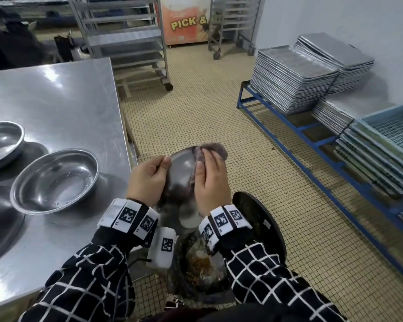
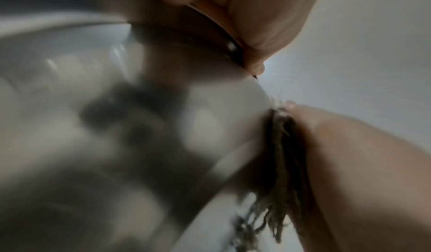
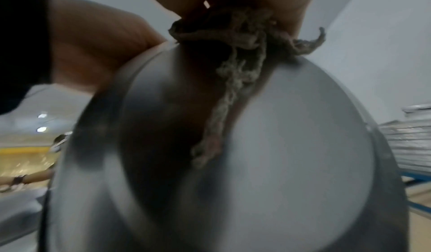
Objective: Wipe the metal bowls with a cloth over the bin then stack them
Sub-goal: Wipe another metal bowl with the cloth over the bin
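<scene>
A metal bowl is held tilted over the black bin, its rounded outside toward me. My left hand grips its left rim, the rim pinched under the thumb in the left wrist view. Against the bowl's right side my right hand presses a grey-purple cloth. Frayed threads of that cloth hang over the bowl in the right wrist view, and the cloth sits between bowl and palm in the left wrist view. Another empty bowl sits on the steel table.
A second bowl lies at the table's left edge, and a larger pan lower left. The bin holds food scraps. Stacked trays rest on a blue rack to the right. Wheeled racks stand behind.
</scene>
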